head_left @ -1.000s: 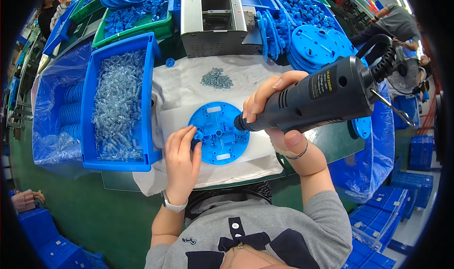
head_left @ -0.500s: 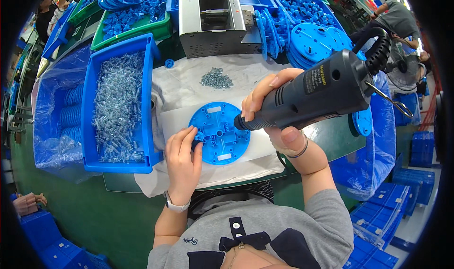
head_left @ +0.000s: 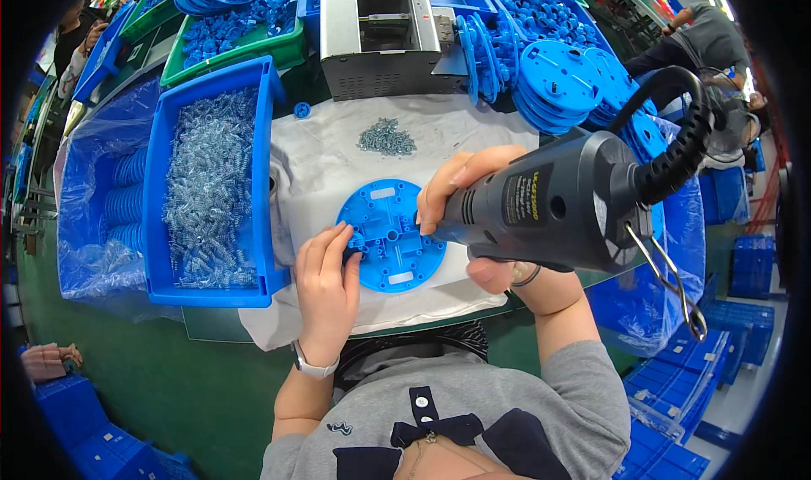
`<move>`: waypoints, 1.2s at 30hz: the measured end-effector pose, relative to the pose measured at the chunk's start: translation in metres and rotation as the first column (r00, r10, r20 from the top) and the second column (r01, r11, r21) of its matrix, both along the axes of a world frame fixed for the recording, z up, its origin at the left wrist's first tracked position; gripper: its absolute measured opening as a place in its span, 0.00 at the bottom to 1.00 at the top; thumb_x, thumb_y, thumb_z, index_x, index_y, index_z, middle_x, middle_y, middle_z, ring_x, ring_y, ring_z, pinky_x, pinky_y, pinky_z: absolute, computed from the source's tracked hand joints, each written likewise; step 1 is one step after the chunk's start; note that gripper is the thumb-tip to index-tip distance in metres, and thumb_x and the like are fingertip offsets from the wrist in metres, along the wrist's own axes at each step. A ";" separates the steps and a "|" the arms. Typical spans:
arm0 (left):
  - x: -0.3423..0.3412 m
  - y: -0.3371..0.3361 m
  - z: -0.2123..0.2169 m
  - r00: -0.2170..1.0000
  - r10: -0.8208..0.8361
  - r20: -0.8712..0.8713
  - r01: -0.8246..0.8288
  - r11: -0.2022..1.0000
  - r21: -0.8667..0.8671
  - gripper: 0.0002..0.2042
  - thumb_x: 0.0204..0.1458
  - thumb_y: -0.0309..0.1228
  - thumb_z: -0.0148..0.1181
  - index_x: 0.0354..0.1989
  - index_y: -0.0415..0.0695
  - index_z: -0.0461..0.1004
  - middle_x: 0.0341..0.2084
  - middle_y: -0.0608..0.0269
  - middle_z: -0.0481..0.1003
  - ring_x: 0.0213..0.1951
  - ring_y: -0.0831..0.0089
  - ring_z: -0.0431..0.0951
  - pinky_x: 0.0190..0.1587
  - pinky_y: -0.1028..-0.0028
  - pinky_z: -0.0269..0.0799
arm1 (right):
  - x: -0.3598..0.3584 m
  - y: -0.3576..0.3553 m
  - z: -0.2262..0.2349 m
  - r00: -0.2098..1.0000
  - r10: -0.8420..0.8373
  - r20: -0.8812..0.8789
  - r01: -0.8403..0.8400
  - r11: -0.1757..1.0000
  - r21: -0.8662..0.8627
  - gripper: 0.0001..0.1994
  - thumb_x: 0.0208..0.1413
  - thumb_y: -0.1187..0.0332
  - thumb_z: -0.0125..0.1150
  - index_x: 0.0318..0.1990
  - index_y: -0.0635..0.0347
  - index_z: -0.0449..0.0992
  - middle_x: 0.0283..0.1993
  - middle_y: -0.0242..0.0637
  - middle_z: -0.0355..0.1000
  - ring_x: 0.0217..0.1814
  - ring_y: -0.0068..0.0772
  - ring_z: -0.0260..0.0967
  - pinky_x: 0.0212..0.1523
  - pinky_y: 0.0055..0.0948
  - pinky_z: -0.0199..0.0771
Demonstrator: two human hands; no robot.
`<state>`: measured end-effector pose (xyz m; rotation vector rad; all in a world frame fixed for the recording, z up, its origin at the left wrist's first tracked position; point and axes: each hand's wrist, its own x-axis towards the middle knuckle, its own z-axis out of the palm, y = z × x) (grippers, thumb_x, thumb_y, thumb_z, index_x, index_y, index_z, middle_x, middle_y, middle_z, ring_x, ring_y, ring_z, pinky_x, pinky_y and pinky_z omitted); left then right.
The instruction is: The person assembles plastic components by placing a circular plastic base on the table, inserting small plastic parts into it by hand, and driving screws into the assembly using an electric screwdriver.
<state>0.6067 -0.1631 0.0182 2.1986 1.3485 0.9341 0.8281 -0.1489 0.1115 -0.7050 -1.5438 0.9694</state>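
A round blue plastic plate (head_left: 365, 211), with moulded ribs, posts and two slots, lies on the white cloth (head_left: 317, 155) in front of me. Around its left edge, my left hand (head_left: 328, 282) grips with thumb and fingertips. My right hand (head_left: 460, 180) is wrapped round a black electric screwdriver (head_left: 549, 206), held nearly level with its front end over the plate's right side. The tool's tip is hidden behind my fingers, so I cannot tell whether it touches the plate. Beyond the plate sits a small pile of screws (head_left: 386, 138).
A blue bin of metal springs (head_left: 211, 184) stands at left. At the back are a silver-grey machine (head_left: 380, 75), a green tray of blue parts (head_left: 245, 37) and stacked blue discs (head_left: 557, 79). The screwdriver's thick cable (head_left: 676, 172) loops at right. A person (head_left: 714, 37) is farther off.
The screwdriver's rear end has swung down and nearer to me, its hanging hook with it. My right hand has turned along with the tool. My left hand and the plate stay nearly in place.
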 end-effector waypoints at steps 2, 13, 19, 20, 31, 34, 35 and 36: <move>0.001 0.000 0.000 1.000 0.002 0.000 -0.002 1.000 0.003 0.15 0.51 0.22 0.59 0.49 0.37 0.75 0.48 0.52 0.74 0.51 0.54 0.72 0.55 0.60 0.65 | 0.005 0.005 -0.006 0.999 0.035 0.028 -0.037 0.997 0.061 0.32 0.47 0.49 0.72 0.49 0.59 0.61 0.33 0.42 0.70 0.35 0.32 0.73 0.39 0.34 0.77; 0.000 0.000 -0.002 0.999 0.015 0.037 -0.016 1.000 0.009 0.15 0.51 0.23 0.61 0.49 0.38 0.75 0.47 0.55 0.75 0.51 0.55 0.72 0.55 0.60 0.66 | 0.008 0.013 -0.008 0.985 0.129 -0.117 -0.122 0.990 0.065 0.36 0.44 0.42 0.72 0.47 0.57 0.58 0.30 0.43 0.70 0.29 0.35 0.71 0.37 0.37 0.75; -0.001 0.000 0.000 0.999 0.006 0.048 -0.006 1.000 0.002 0.15 0.51 0.23 0.61 0.49 0.37 0.75 0.47 0.54 0.75 0.51 0.55 0.72 0.55 0.61 0.65 | 0.011 0.040 0.000 0.928 -0.092 -0.360 0.149 0.980 0.134 0.37 0.44 0.43 0.70 0.50 0.59 0.60 0.33 0.45 0.69 0.29 0.35 0.71 0.33 0.33 0.75; -0.001 0.000 -0.001 0.998 -0.001 0.058 0.001 1.000 -0.002 0.15 0.52 0.24 0.60 0.49 0.37 0.75 0.47 0.53 0.75 0.51 0.55 0.72 0.55 0.61 0.65 | 0.011 0.047 -0.004 0.864 -0.125 -0.487 0.222 0.964 0.146 0.37 0.43 0.48 0.75 0.50 0.62 0.61 0.34 0.45 0.71 0.30 0.33 0.73 0.32 0.30 0.76; -0.003 0.001 0.000 0.998 0.000 0.066 0.001 1.000 -0.005 0.15 0.51 0.23 0.61 0.49 0.37 0.75 0.47 0.54 0.75 0.51 0.55 0.72 0.54 0.61 0.66 | 0.009 0.084 -0.057 0.886 -0.145 -0.440 0.222 0.967 0.128 0.34 0.46 0.52 0.73 0.52 0.63 0.61 0.34 0.46 0.72 0.30 0.33 0.73 0.33 0.29 0.76; -0.003 0.001 0.000 0.998 0.001 0.068 0.000 1.000 -0.006 0.16 0.51 0.23 0.61 0.49 0.37 0.75 0.47 0.54 0.75 0.51 0.56 0.72 0.54 0.61 0.66 | 0.007 0.086 -0.060 0.893 -0.140 -0.429 0.220 0.965 0.142 0.34 0.46 0.53 0.74 0.51 0.63 0.61 0.34 0.45 0.72 0.30 0.32 0.73 0.33 0.29 0.76; -0.003 0.001 0.000 0.997 0.000 0.071 0.000 1.000 -0.008 0.16 0.51 0.23 0.61 0.49 0.37 0.75 0.47 0.54 0.75 0.51 0.56 0.72 0.54 0.61 0.66 | 0.007 0.086 -0.060 0.893 -0.138 -0.428 0.218 0.966 0.143 0.34 0.46 0.53 0.74 0.51 0.63 0.61 0.34 0.45 0.72 0.30 0.32 0.73 0.33 0.29 0.76; -0.003 0.001 0.000 0.997 0.002 0.072 -0.001 1.000 -0.007 0.16 0.51 0.23 0.61 0.49 0.37 0.75 0.47 0.54 0.75 0.51 0.56 0.72 0.54 0.61 0.66 | 0.006 0.085 -0.060 0.898 -0.151 -0.413 0.228 0.963 0.142 0.34 0.46 0.52 0.74 0.51 0.63 0.61 0.34 0.45 0.72 0.30 0.32 0.73 0.33 0.28 0.76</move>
